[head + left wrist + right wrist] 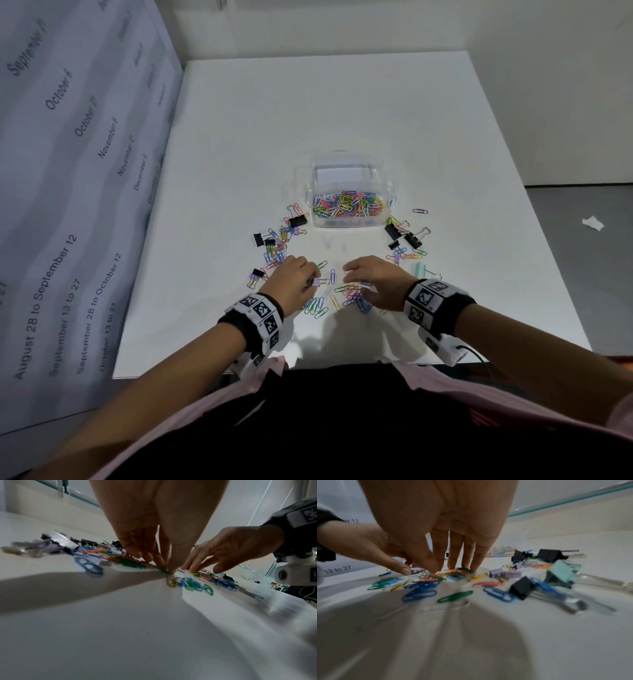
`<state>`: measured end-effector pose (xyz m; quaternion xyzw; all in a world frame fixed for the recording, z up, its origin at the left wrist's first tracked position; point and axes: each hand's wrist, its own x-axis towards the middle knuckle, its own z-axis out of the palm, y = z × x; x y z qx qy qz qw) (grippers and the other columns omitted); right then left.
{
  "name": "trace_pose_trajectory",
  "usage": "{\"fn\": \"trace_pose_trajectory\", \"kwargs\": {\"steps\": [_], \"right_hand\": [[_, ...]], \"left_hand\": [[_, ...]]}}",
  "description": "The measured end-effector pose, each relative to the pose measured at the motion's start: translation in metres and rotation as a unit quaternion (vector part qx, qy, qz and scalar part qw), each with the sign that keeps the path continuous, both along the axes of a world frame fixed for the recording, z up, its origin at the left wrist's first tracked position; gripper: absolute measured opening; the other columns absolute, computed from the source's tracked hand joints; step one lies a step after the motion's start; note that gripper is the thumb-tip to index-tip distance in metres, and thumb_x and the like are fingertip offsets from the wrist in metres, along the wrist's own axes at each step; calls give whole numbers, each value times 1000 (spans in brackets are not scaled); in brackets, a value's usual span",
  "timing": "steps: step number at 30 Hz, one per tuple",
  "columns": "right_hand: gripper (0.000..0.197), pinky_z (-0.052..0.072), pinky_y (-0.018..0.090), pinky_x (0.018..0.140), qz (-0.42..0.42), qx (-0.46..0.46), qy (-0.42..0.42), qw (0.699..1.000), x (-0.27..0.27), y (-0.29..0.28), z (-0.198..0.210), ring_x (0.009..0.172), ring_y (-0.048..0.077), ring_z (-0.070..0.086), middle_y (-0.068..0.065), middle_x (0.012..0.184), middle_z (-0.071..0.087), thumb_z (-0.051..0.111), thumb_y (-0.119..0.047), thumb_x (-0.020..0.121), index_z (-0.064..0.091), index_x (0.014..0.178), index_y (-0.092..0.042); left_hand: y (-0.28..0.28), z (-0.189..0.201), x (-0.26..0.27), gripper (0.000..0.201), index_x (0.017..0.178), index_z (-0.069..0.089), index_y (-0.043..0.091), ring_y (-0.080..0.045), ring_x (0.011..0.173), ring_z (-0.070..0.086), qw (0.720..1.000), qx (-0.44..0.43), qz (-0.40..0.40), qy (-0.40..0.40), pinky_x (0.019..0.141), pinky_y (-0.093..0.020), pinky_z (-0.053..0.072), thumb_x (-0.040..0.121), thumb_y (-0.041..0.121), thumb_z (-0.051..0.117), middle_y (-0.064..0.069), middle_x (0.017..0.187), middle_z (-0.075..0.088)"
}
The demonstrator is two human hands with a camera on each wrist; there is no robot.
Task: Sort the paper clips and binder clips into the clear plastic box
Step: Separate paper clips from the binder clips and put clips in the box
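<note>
The clear plastic box (348,224) stands at mid-table with many coloured paper clips inside. In front of it my hands work side by side in a loose pile of coloured paper clips (349,296). My left hand (313,279) pinches a small purple binder clip (321,281) on the table between thumb and fingertips; its gold wire handle (171,583) sticks out below the thumb. My right hand (352,274) has straight fingers (453,561) pressing down on the paper clips (453,574) and holds nothing.
Black binder clips lie left (297,221) and right (412,240) of the box among more paper clips. A mint binder clip (420,268) and purple ones (505,574) sit by my right hand. A printed sheet (68,205) hangs along the left; the table's front edge (342,366) is near my body.
</note>
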<state>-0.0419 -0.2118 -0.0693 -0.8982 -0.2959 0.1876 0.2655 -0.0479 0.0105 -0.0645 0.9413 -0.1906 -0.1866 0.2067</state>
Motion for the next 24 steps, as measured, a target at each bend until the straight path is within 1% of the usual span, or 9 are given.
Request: {"fn": "trace_pose_trajectory", "kwargs": {"steps": [2,4,6,8,10,13,16,19,24], "right_hand": [[44,44,43,99,-13,-25,24,999,1,-5,8,117,32,49,17,130,50,71,-11,74,60,117,-9],[70,38,38,103,-23,-70,40,996,1,-6,14,122,28,41,14,138,38,81,-27,65,51,126,-16],[94,34,38,105,-25,-104,50,993,2,-4,14,125,28,35,13,141,30,86,-38,54,40,134,-19],[104,36,39,102,-22,-116,57,991,1,-1,11,122,29,37,14,137,31,88,-40,49,36,137,-20],[96,40,37,96,-20,-95,56,994,1,2,7,113,29,43,16,129,37,88,-37,48,45,131,-17],[63,42,29,86,-54,-32,78,995,1,8,5,102,28,51,15,115,46,88,-22,52,64,109,-10],[32,40,26,73,-58,-22,92,994,1,12,7,91,29,57,9,95,51,84,-12,58,73,87,-8],[16,33,21,68,-58,-37,88,994,5,15,10,89,28,59,13,93,62,77,-10,67,73,83,-9],[10,35,2,54,-150,-28,120,981,21,9,22,61,-1,47,4,83,67,67,-7,74,72,83,-11]], "left_hand": [[-2,0,0,25,112,58,10,-26,105,46,1000,-6,1,-4,89,-28,33,88,19,55,-9,107,58],[-3,0,-1,24,108,59,9,-25,104,46,1000,-13,2,-6,88,-28,34,86,20,57,-9,106,58],[-3,0,0,22,104,60,9,-25,101,47,1000,-26,12,-3,87,-29,35,85,20,58,-9,103,59],[-3,2,3,18,99,60,9,-25,97,48,998,-46,34,-6,85,-32,38,83,18,59,-9,99,60],[-1,4,9,15,94,60,9,-23,93,50,996,-70,61,-10,86,-33,40,81,15,62,-9,95,61],[6,4,17,10,89,61,10,-20,92,50,989,-89,113,-20,81,-27,38,80,14,63,-7,93,61],[15,-1,27,17,96,61,10,-27,101,51,989,-48,138,-29,87,-36,43,80,16,63,-9,100,58],[16,-1,27,28,108,60,10,-31,108,49,990,-25,131,-50,92,-37,41,81,16,62,-12,109,56],[-2,8,11,50,128,49,15,-23,113,44,999,-29,15,-1,96,-31,37,83,28,65,-8,118,48]]}}
